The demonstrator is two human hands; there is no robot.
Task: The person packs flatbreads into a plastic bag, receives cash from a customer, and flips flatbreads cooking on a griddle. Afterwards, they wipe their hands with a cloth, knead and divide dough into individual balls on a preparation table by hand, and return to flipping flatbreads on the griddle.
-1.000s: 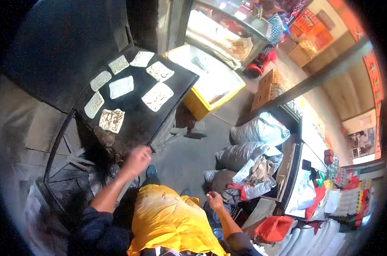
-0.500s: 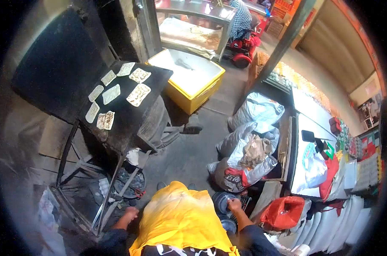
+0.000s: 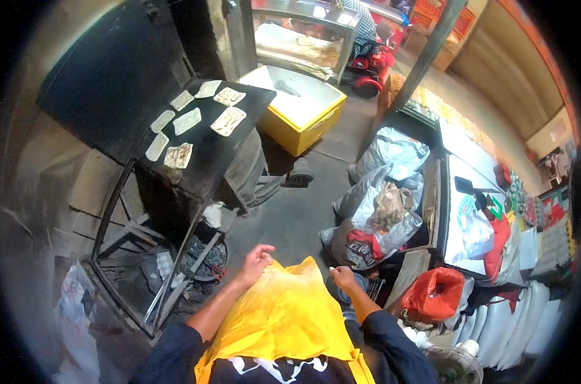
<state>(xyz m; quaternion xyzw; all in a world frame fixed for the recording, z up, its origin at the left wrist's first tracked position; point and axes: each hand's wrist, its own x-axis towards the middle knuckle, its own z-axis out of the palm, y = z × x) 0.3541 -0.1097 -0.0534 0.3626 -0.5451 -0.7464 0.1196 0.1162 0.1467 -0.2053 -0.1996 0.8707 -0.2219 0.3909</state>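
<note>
My left hand (image 3: 258, 264) is raised over the upper left edge of the yellow apron (image 3: 274, 313), its fingers partly stretched out with nothing visible in them. At the apron's right side my right hand (image 3: 343, 279) is closed, thumb against the fingers; whatever it may hold is too small to make out. Just behind it sits a round bluish container (image 3: 358, 286), partly hidden by the hand and forearm. Ahead on the left, several flat pieces of dough (image 3: 187, 121) lie on a black griddle (image 3: 207, 150), some browned in spots.
A yellow box with a white lining (image 3: 303, 131) stands beyond the griddle. Filled plastic sacks (image 3: 389, 157) line the right side, next to a white counter (image 3: 460, 240) with a phone. An orange-red bag (image 3: 434, 294) is near my right arm. A person sits by a red scooter (image 3: 367, 77).
My left hand has risen from low beside the griddle's frame to the apron's top edge. My right hand has left the round container and come up toward the apron. The view has shifted slightly.
</note>
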